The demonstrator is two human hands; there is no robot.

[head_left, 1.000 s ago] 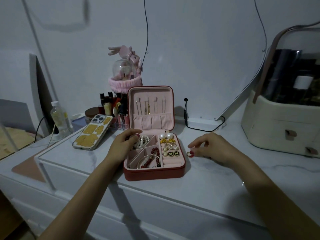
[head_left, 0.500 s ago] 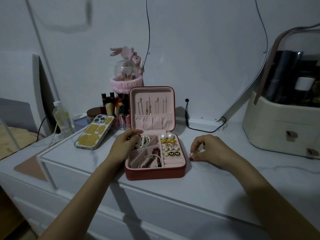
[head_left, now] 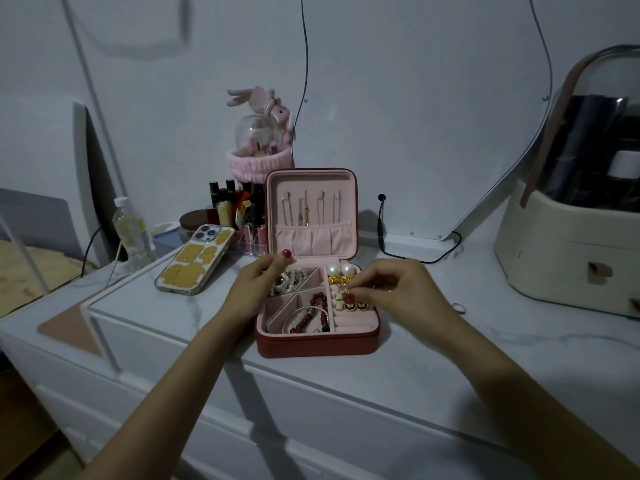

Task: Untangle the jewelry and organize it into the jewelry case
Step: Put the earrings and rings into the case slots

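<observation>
**Q:** Status of both hands and the case?

**A:** I read the case (head_left: 317, 342) open at centre, lid upright at 12 o'clock. My left hand (head_left: 254, 289) rests on the case's 9 o'clock rim, fingers curled over the back-left compartment beside the pearl strand (head_left: 289, 280); whether it grips anything I cannot tell. My right hand (head_left: 398, 292) is over the 3 o'clock ring rolls (head_left: 353, 318), fingertips pinched together on a small piece that is too small to identify. Red beads (head_left: 317, 308) lie in the front compartments and two pearl studs (head_left: 341, 270) sit at the back right.

**Q:** Failure modes from here?

**A:** Three, in my judgement. The pinched piece may miss the slot and drop among the earrings, snagging them. Light is low, so fine alignment is unreliable. The case sits near the 6 o'clock counter edge; a downward push there could tip it off.

**Q:** Surface and room?

**A:** White marbled counter (head_left: 433, 358) over drawers. Phone (head_left: 195, 259) at 10 o'clock, cosmetics rack (head_left: 239, 216) behind it, bottle (head_left: 133, 230) further left. Cream organiser (head_left: 568, 261) at 2 o'clock. A small ring-like object (head_left: 459, 307) lies at 3 o'clock on the counter. Cables hang down the wall.
</observation>
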